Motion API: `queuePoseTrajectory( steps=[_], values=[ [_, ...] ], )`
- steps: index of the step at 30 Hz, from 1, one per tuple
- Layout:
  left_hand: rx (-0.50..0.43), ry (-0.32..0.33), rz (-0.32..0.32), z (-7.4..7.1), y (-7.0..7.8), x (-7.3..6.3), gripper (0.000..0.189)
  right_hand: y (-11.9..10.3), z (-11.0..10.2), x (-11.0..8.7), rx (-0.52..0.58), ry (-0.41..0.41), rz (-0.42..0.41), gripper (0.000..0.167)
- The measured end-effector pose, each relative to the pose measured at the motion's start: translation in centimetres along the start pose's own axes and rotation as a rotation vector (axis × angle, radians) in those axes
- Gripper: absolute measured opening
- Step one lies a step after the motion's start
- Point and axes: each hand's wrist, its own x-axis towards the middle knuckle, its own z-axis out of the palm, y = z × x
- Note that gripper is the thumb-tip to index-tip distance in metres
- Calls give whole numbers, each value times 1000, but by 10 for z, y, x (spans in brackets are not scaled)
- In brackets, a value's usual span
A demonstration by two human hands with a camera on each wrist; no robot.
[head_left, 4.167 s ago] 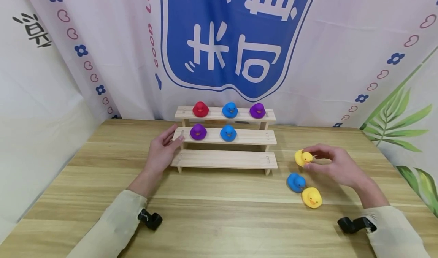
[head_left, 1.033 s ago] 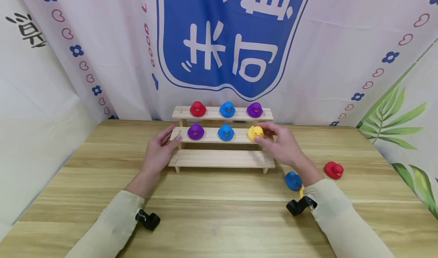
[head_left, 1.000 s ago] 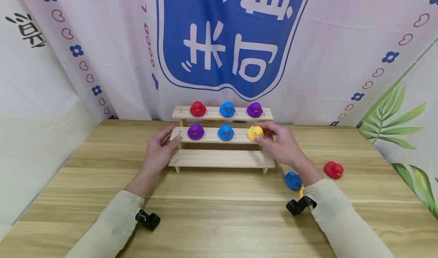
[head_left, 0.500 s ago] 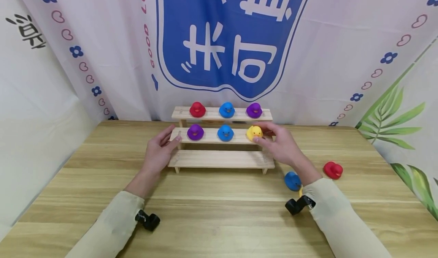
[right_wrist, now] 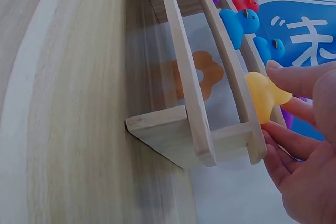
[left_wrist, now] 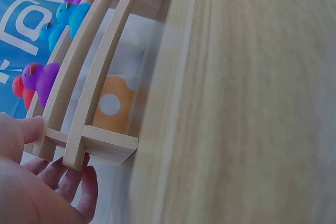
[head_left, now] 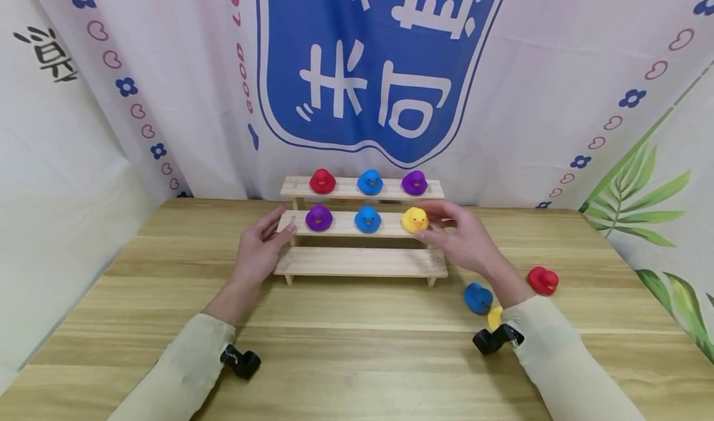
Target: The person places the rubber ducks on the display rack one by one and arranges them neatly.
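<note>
In the head view my left hand (head_left: 259, 247) grips the left end of the three-tier wooden stand (head_left: 357, 261). The left wrist view has its thumb over the middle board and fingers curled beneath. My right hand (head_left: 463, 235) is at the right end of the middle tier, thumb and fingers loosely spread about a yellow rubber duck (head_left: 415, 221). That duck sits on the board, facing front. To its left stand a blue duck (head_left: 367, 220) and a purple duck (head_left: 319, 219). On the top tier are a red duck (head_left: 322, 181), a blue duck (head_left: 370, 182) and a purple duck (head_left: 414, 183).
On the wooden table (head_left: 334, 359), right of the stand, lie a blue duck (head_left: 478, 298), a yellow duck (head_left: 494, 318) partly hidden by the right sleeve, and a red duck (head_left: 543, 281). A printed curtain (head_left: 530, 117) hangs behind the stand.
Since the oldest frame, my right hand has carried the yellow duck left onto the middle tier. Just now its thumb and fingers have loosened, showing more of the duck. The left hand stays put.
</note>
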Motion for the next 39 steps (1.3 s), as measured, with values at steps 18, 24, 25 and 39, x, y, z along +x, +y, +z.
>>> queuePoseTrajectory(
  steps=[18, 24, 25, 39],
  values=[
    [11, 7, 0, -1, 0, -2, 65, 18, -31, -34, -33, 22, -15, 52],
    [16, 10, 0, -2, 0, -2, 65, 25, -42, -48, -51, 6, -28, 50],
    [15, 10, 1, -2, 0, -2, 65, 26, -43, -50, -49, 5, -30, 49],
    [-2, -3, 11, -1, -1, -1, 65, 41, -57, -75, -19, -64, -70, 44]
  ],
)
